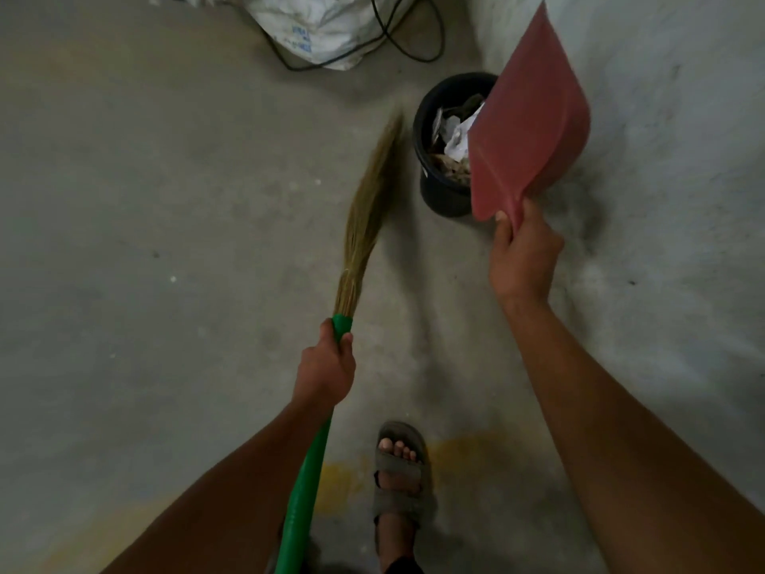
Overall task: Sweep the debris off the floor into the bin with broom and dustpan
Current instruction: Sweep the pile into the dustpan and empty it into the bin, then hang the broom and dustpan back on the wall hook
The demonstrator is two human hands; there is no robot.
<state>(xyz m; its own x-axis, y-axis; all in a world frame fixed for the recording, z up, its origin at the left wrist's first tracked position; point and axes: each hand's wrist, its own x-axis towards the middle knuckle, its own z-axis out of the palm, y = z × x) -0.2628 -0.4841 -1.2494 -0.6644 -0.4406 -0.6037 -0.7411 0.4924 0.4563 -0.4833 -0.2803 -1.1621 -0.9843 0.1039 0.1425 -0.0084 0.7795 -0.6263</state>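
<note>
My left hand (327, 368) grips the green handle of a grass broom (366, 213) just below its bristles, which point up toward the bin. A black bin (428, 159) stands on the concrete floor, holding crumpled paper and brown scraps. My right hand (523, 258) grips the handle of a red dustpan (528, 122), tilted steeply over the bin's right side with its underside facing me. The pan's inside is hidden.
A white sack (318, 26) and a looped black cable (414, 39) lie on the floor behind the bin. A pale wall (683, 118) rises to the right. My sandalled foot (399, 470) stands at the bottom centre, beside yellow stains on the floor.
</note>
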